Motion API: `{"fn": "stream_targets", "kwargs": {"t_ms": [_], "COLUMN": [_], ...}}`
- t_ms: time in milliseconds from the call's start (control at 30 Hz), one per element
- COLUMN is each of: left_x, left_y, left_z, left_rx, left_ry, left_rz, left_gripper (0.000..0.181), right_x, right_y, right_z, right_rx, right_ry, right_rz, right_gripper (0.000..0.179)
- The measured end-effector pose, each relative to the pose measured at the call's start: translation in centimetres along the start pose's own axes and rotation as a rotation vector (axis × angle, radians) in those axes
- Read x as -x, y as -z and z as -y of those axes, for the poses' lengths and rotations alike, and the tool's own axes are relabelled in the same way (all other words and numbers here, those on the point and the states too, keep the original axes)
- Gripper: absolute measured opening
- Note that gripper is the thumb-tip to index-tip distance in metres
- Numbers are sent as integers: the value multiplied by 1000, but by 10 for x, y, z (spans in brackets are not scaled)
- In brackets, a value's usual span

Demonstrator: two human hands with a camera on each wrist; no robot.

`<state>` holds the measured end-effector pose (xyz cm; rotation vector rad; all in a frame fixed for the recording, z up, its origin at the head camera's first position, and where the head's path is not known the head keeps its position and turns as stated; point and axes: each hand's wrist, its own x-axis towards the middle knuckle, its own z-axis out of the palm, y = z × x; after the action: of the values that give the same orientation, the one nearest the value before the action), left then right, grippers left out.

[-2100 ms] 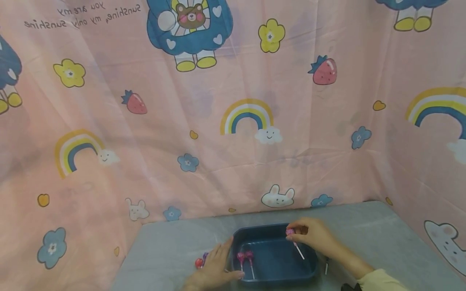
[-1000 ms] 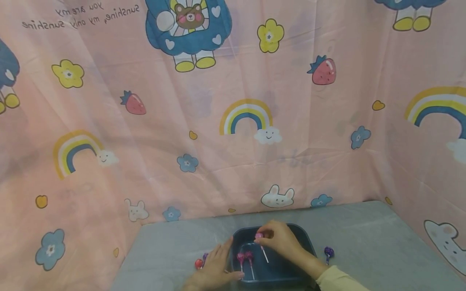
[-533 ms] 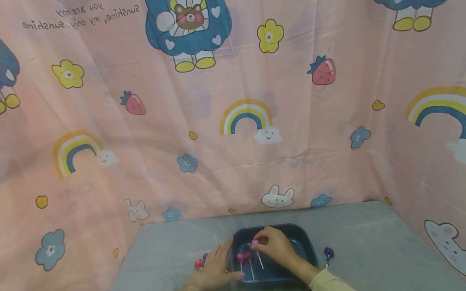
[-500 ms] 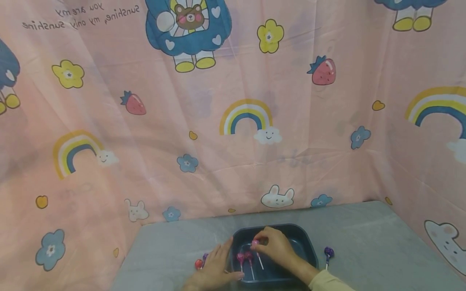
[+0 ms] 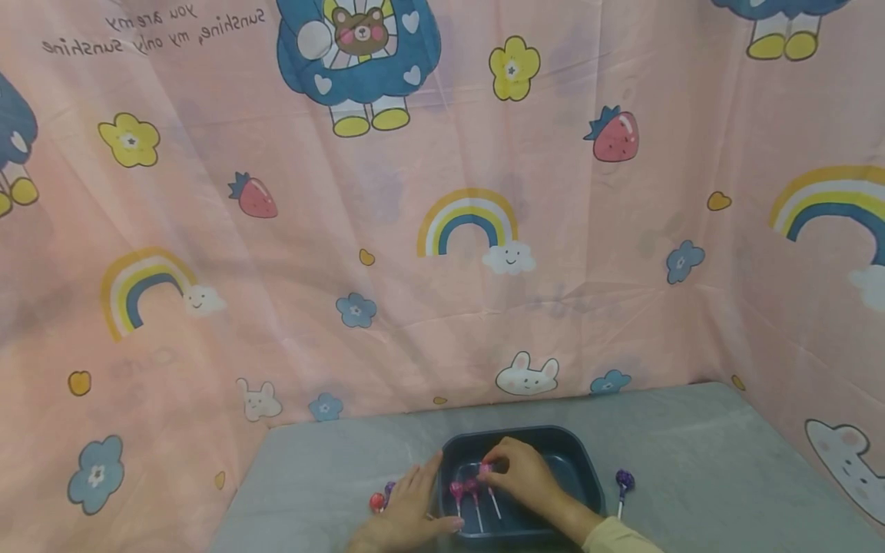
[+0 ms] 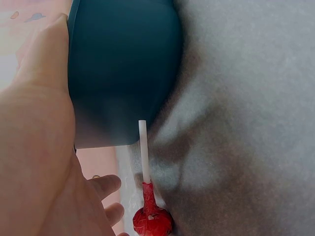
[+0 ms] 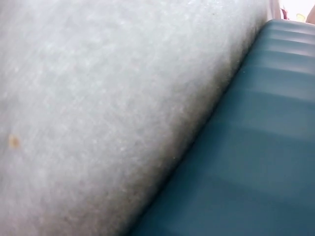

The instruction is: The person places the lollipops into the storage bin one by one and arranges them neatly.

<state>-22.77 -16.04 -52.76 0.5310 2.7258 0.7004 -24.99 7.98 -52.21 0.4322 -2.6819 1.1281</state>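
In the head view a dark blue tray [image 5: 588, 468] stands on the grey table. My right hand [image 5: 523, 472] reaches into it and pinches the head of a pink lollipop [image 5: 493, 501], its white stick pointing toward me. Just left of this lie two more lollipops [image 5: 456, 489] with pink-magenta heads, side by side in the tray. My left hand [image 5: 408, 511] rests against the tray's left side, fingers straight, thumb at the near-left corner. Beside that hand, outside the tray, lies a red lollipop [image 6: 152, 221] with a white stick. The right wrist view shows the tray's outer wall [image 7: 256, 162] but no fingers.
A purple lollipop [image 5: 624, 481] lies on the table to the right of the tray. Left of my left hand, a red head [image 5: 376, 502] and a purple head [image 5: 390, 487] show, partly covered. A pink patterned cloth [image 5: 387, 230] hangs behind the grey table [image 5: 684, 438].
My right hand has moved left across the tray and down with the pink lollipop, beside the other two. The purple lollipop at right has come into full view. My left hand has stayed put.
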Motion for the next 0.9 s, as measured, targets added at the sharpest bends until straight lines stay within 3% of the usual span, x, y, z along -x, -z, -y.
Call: {"fn": "stream_targets", "kwargs": {"t_ms": [400, 733, 900], "left_x": [-2, 1, 1], "left_y": [-2, 0, 0], "left_z": [0, -1, -2], "left_rx": [1, -8, -1], "left_ry": [18, -18, -3], "left_rz": [-14, -12, -9], "left_gripper": [98, 99, 99], "right_x": [-2, -1, -1], "right_y": [-5, -8, -10], "right_z": [-6, -9, -11], "right_rx": [28, 65, 65], "right_ry": [15, 15, -1], "right_rz": [30, 68, 96], "right_gripper": [14, 15, 19]}}
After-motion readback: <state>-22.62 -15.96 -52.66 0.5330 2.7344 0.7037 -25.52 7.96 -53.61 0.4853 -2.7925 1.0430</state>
